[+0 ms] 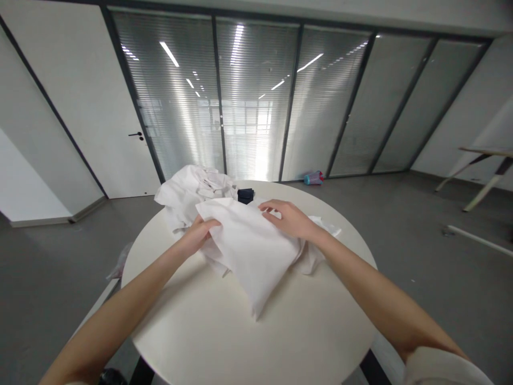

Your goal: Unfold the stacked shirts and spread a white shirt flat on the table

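Observation:
A white cloth (256,240) hangs slightly lifted over the round table, one corner pointing down toward me. My left hand (198,234) pinches its left edge, thumb on top and the other fingers hidden beneath. Over the cloth's far right part is my right hand (286,216), its fingers curved and thumb apart from them; I see nothing held in it. Behind and to the left lies a crumpled heap of white fabric (192,190). A small dark folded item (245,195) rests just beyond the cloth. More white material (326,225) shows under my right wrist.
The round white table (224,331) stands on a grey floor. Glass partitions with blinds (256,107) and a white door (100,133) rise behind it. A blue and pink basket-like object (313,178) lies on the floor, and another table (489,152) stands at the right.

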Motion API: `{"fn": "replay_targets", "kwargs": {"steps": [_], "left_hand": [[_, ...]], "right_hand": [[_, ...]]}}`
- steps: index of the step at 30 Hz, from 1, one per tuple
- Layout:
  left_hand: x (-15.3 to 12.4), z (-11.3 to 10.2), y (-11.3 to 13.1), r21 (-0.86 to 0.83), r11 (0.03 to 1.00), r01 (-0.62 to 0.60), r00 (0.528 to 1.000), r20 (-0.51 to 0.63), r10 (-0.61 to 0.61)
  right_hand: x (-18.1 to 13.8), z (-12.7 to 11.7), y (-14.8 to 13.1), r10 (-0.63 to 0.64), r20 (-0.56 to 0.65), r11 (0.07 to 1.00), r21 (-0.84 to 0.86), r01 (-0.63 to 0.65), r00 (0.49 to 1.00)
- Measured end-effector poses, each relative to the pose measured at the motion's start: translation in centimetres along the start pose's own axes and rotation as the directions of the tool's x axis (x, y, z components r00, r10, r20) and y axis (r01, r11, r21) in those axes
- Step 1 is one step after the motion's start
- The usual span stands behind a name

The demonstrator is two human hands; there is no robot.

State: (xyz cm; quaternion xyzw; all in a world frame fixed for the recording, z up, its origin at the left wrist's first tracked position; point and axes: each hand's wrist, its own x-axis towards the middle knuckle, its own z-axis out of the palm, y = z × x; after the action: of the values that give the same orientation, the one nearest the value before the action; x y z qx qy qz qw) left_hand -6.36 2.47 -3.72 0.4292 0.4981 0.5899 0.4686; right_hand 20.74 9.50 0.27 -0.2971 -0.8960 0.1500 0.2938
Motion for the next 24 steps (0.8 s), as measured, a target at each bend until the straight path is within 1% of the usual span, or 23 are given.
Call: {"fn": "replay_targets", "kwargs": {"steps": [1,2,4,5,7,8,9,10,11,12,13,14,15,16,18,19,20,21,22,23,24], "left_hand": [[0.3,-0.2,0.0,-0.003,1.0,0.007,1.0,-0.017,-0.007],[0.6,-0.5,0.0,0.005,1.0,0.004,1.0,-0.03,-0.004],[1.3,-1.2,0.1,0.056,0.998,-0.015,0.998,-0.055,0.018],[1.6,-1.6,0.1,0.1,0.995,-0.018,0.998,-0.062,0.024],[2.3,-2.5,0.0,0.215,0.976,-0.022,0.996,-0.084,0.041],[2.6,-3.0,0.0,0.281,0.959,-0.044,0.991,-0.112,0.078],[2.9,-3.4,-0.1,0.354,0.93,-0.096,0.976,-0.151,0.158],[3.1,-3.7,-0.1,0.44,0.88,-0.177,0.944,-0.179,0.279],[3.2,-3.9,-0.2,0.536,0.799,-0.272,0.889,-0.179,0.422],[3.2,-4.0,-0.3,0.633,0.686,-0.36,0.819,-0.138,0.557],[3.1,-4.0,-0.4,0.711,0.561,-0.423,0.757,-0.063,0.651],[3.0,-3.9,-0.5,0.761,0.454,-0.463,0.723,0.027,0.69],[2.8,-3.8,-0.6,0.784,0.39,-0.483,0.723,0.107,0.682],[2.6,-3.6,-0.7,0.789,0.373,-0.487,0.751,0.161,0.64],[2.3,-3.2,-0.9,0.786,0.419,-0.454,0.825,0.194,0.53],[2.2,-3.0,-1.0,0.782,0.448,-0.434,0.852,0.193,0.487],[2.2,-2.9,-1.0,0.774,0.474,-0.421,0.866,0.188,0.463],[2.2,-2.8,-0.9,0.758,0.503,-0.415,0.873,0.176,0.455],[2.3,-2.9,-0.7,0.734,0.539,-0.413,0.876,0.159,0.456],[2.5,-2.9,-0.5,0.705,0.579,-0.41,0.879,0.135,0.458],[2.6,-3.0,-0.3,0.674,0.623,-0.398,0.885,0.103,0.454]], "right_hand": [[-0.1,0.0,1.4,0.07,0.009,0.995,-0.072,-0.07,0.997],[-0.2,0.1,2.7,0.134,0.045,0.985,-0.119,-0.128,0.99],[-0.3,0.3,4.7,0.214,0.162,0.97,-0.154,-0.19,0.963],[-0.4,0.3,5.3,0.221,0.216,0.971,-0.144,-0.193,0.951],[-0.5,0.4,5.9,0.175,0.292,0.983,-0.1,-0.152,0.94],[-0.5,0.5,5.9,0.131,0.317,0.991,-0.074,-0.113,0.939],[-0.5,0.6,5.7,0.081,0.341,0.996,-0.048,-0.069,0.937],[-0.6,0.8,5.4,0.03,0.365,0.999,-0.024,-0.023,0.931],[-0.6,1.0,4.9,-0.015,0.382,1.0,-0.004,0.019,0.924],[-0.7,1.3,4.5,-0.053,0.39,0.999,0.013,0.052,0.919],[-0.7,1.6,3.9,-0.08,0.39,0.997,0.035,0.073,0.917],[-0.8,2.0,3.4,-0.103,0.388,0.994,0.064,0.085,0.916],[-0.8,2.4,2.9,-0.123,0.391,0.991,0.103,0.09,0.912],[-0.9,2.7,2.4,-0.141,0.403,0.985,0.149,0.087,0.904],[-0.9,3.2,1.8,-0.163,0.432,0.97,0.237,0.063,0.887],[-0.8,3.2,1.7,-0.164,0.425,0.965,0.256,0.055,0.89],[-0.8,3.2,1.7,-0.152,0.391,0.967,0.249,0.054,0.908],[-0.7,3.1,1.9,-0.123,0.327,0.977,0.208,0.056,0.937],[-0.6,2.9,2.4,-0.079,0.238,0.99,0.129,0.049,0.968],[-0.6,2.6,2.9,-0.023,0.143,1.0,0.018,0.021,0.989],[-0.6,2.3,3.6,0.039,0.061,0.994,-0.107,-0.032,0.997]]}}
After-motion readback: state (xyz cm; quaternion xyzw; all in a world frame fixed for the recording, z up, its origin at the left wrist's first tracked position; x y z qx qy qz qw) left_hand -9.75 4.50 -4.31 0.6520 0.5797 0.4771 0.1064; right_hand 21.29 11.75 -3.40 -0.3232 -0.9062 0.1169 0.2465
